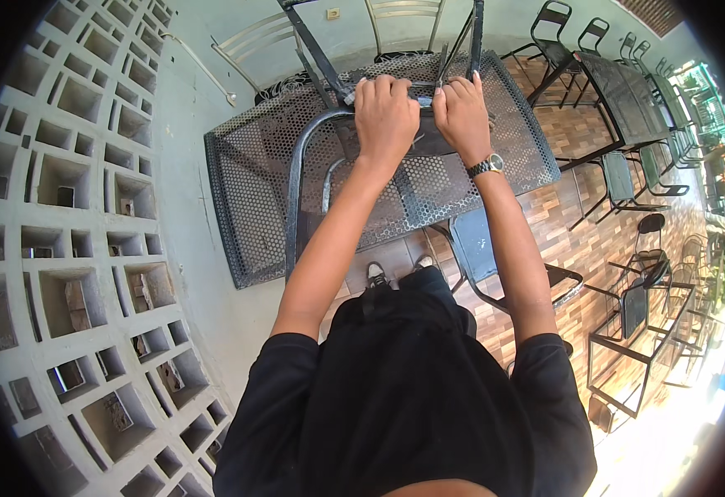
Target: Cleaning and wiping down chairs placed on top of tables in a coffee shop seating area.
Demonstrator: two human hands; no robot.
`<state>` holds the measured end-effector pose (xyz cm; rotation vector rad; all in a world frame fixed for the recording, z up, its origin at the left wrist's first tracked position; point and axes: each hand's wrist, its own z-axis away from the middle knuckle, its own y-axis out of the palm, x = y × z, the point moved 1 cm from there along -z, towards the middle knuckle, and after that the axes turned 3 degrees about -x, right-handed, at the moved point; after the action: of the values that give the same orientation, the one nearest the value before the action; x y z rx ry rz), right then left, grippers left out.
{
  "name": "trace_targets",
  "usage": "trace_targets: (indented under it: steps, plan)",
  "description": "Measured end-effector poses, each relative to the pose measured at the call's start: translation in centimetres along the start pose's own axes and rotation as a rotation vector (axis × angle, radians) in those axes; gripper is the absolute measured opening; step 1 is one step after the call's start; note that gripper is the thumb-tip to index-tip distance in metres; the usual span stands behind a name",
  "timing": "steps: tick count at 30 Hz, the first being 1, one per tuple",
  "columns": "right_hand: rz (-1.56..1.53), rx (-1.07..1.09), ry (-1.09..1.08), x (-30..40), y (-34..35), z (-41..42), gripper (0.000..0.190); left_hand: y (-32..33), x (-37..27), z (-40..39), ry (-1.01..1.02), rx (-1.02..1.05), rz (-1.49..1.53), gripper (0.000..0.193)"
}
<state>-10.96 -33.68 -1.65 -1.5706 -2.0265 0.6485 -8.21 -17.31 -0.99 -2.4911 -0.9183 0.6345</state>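
Both my hands are at a dark metal chair [296, 163] that rests upturned on a perforated metal table [238, 186], its legs pointing up and away. My left hand [386, 118] has its fingers curled over the chair's frame, beside the base of one leg. A short distance to the right, my right hand [463, 118] is closed around the same part of the frame, near another leg; a wristwatch [485, 166] is on that wrist. Between the hands a small bit of the frame shows. My fingers hide the exact spots they grip.
Pale-framed chairs [407, 11] stand against the wall behind the table. A blue-seated metal chair [474, 239] is at the table's near right side. Farther right are a long dark table [626, 93] and several more chairs. A lattice block wall [101, 211] rises at the left.
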Motion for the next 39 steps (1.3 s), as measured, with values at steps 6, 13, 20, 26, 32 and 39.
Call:
trace_targets:
  steps: [6, 13, 20, 26, 32, 39]
  plan:
    - [-0.123, 0.055, -0.080, -1.8, -0.8, -0.8, 0.025, -0.8, 2.6, -0.9, 0.086, -0.104, -0.015, 0.027]
    - [-0.152, 0.074, -0.108, -2.2, -0.2, -0.7, 0.024, 0.2, 0.3, -0.6, -0.078, 0.042, -0.074, 0.023]
    - [-0.374, 0.124, -0.309, -4.7, -1.1, -1.1, 0.022, 0.4, 0.6, -0.3, -0.026, 0.037, 0.017, 0.021]
    - [-0.270, 0.038, -0.295, -4.4, -0.1, -0.7, 0.023, -0.5, 3.2, 1.6, -0.057, -0.071, -0.051, 0.014]
    - [-0.312, 0.002, -0.265, -3.9, 0.1, -0.5, 0.020, 2.4, -0.2, 2.0, -0.107, -0.265, -0.123, 0.013]
    - [-0.367, 0.013, -0.257, -4.0, 0.0, -0.4, 0.020, -0.6, 2.9, -0.2, 0.118, -0.076, -0.147, 0.017]
